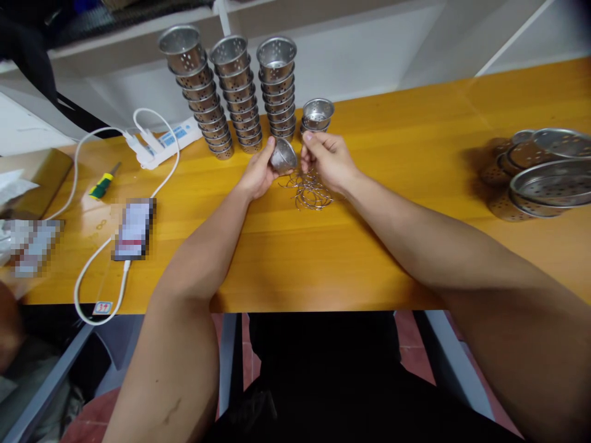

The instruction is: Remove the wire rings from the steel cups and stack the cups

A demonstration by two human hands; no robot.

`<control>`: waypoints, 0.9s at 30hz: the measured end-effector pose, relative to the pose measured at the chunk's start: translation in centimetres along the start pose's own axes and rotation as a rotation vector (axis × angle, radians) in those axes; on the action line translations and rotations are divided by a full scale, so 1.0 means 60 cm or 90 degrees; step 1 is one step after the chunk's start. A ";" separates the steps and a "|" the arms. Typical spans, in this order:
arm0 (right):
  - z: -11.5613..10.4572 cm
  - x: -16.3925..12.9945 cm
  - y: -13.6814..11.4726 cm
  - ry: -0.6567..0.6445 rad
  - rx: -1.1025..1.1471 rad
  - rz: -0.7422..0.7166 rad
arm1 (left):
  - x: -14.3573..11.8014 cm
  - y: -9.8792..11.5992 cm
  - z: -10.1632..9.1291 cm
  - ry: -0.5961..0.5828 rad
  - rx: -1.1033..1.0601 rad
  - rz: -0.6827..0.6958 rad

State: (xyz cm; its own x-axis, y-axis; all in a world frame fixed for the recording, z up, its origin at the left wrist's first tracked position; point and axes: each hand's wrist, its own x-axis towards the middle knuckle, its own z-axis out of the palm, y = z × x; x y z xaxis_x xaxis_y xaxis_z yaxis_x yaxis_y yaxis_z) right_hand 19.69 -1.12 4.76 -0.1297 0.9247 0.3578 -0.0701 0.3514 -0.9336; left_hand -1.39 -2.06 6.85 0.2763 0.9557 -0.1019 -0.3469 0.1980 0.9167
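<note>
My left hand point(259, 170) is wrapped round a small metal strainer cup point(283, 155), tilted with its rounded side showing. Just to the right, my right hand point(329, 159) has its thumb and fingers pinched together; whatever they hold, if anything, is too small to make out. Beneath and between both hands lies a loose pile of thin bent wires point(313, 192) on the wooden table point(323, 264). Behind my right hand stands a short stack of perforated metal cups point(317, 114).
Tall stacks of perforated cups point(184, 55) line the wall; more cups point(549, 184) lie at the right. On the left are a power strip point(168, 143) with white cables, a screwdriver point(102, 184) and a phone point(135, 227). Part of another person point(9, 326) shows at lower left.
</note>
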 end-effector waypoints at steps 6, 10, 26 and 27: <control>-0.045 0.011 -0.034 -0.016 -0.092 0.014 | 0.011 0.001 -0.006 0.058 0.015 -0.064; -0.063 0.001 -0.044 -0.178 -0.236 0.033 | 0.007 0.004 -0.002 0.045 0.028 -0.055; -0.060 0.005 -0.052 -0.099 -0.226 -0.105 | -0.007 -0.001 0.000 -0.023 0.068 -0.023; -0.075 0.016 -0.057 -0.080 -0.222 -0.099 | -0.004 -0.002 -0.001 -0.018 0.068 -0.032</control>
State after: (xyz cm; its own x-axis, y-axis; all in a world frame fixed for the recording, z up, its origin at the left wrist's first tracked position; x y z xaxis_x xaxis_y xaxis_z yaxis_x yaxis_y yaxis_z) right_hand 24.26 -0.76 8.24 -0.2658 0.8394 0.4741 0.2384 0.5338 -0.8113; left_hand -1.49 -2.30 6.74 0.3165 0.9384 -0.1388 -0.2346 0.2193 0.9470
